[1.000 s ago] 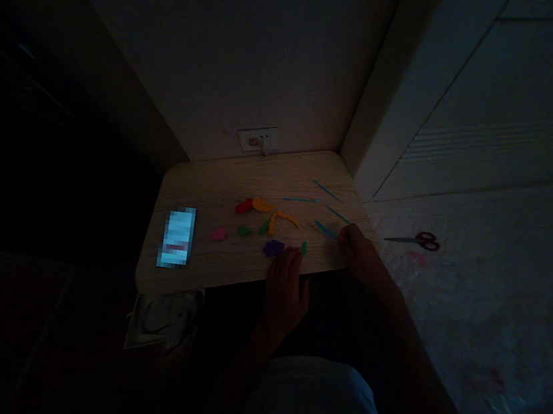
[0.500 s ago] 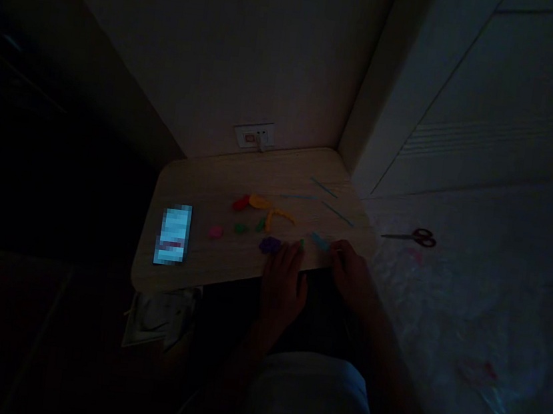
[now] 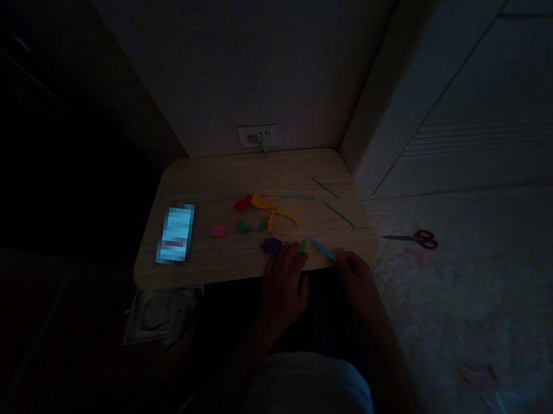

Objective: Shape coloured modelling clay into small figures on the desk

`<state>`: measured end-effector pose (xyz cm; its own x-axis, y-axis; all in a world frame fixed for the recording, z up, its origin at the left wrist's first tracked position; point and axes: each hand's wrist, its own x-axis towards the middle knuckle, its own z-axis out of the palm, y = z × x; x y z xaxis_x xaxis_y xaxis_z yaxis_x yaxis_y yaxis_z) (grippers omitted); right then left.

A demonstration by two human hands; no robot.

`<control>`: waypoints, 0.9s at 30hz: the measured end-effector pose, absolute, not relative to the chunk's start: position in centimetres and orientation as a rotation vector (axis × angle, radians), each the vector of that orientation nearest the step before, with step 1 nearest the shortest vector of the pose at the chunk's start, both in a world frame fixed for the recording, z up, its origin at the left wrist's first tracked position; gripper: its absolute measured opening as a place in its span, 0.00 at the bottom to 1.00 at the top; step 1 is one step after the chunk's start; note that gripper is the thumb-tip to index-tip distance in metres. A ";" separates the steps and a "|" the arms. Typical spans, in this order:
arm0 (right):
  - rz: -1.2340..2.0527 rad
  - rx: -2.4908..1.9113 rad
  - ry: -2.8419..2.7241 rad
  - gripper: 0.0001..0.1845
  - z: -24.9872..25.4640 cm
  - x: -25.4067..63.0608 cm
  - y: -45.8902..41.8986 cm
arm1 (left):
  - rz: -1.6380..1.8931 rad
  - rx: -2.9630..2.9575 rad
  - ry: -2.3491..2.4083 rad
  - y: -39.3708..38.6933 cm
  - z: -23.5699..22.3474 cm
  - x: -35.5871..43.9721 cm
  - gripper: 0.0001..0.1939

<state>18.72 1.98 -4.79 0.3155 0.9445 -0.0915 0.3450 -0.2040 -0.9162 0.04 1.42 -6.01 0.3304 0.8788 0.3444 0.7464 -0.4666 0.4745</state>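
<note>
My right hand (image 3: pixel 356 274), at the table's front edge, is closed on one end of a flat blue plastic strip (image 3: pixel 323 249), perhaps a clay-modelling tool. Its free end points left over the wood. My left hand (image 3: pixel 285 282) lies on the front edge with fingers stretched forward. A small green piece of clay (image 3: pixel 302 246) is at its fingertips; whether they touch is too dark to tell. Just left of those fingers sits a lumpy purple clay piece (image 3: pixel 272 245). Farther back are an orange bumpy curved strand (image 3: pixel 283 214), a yellow-orange piece (image 3: pixel 261 202) and a red lump (image 3: pixel 243 203).
The small wooden table (image 3: pixel 199 258) meets a wall with a socket (image 3: pixel 257 137). A lit phone (image 3: pixel 176 233) lies left, near a pink lump (image 3: pixel 218 231) and green bits (image 3: pixel 243 227). Thin blue sticks (image 3: pixel 339 214) lie at right. Scissors (image 3: pixel 418 238) rest beyond the table.
My right hand has shifted slightly right and down with the blue strip, which now shows more clearly. The left hand has barely moved. The view has shifted a little.
</note>
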 end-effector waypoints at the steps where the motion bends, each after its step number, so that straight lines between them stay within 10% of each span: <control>1: 0.958 -1.711 -1.156 0.18 -4.7 18.7 1.9 | 0.836 2.369 1.466 1.4 -6.1 0.0 0.25; 16: 0.830 -1.852 -1.337 0.19 -6.1 17.6 1.2 | 0.978 2.269 1.457 1.2 -6.7 -0.5 0.18; 27: 0.758 -1.882 -1.513 0.16 -5.3 17.5 1.6 | 1.005 2.303 1.432 1.3 -7.0 -0.5 0.31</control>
<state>17.48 1.63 -5.30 0.1866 0.9804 -0.0623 0.6368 -0.1691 -0.7523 -0.52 1.29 -7.04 0.2799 0.8621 0.4225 0.6906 -0.4865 0.5351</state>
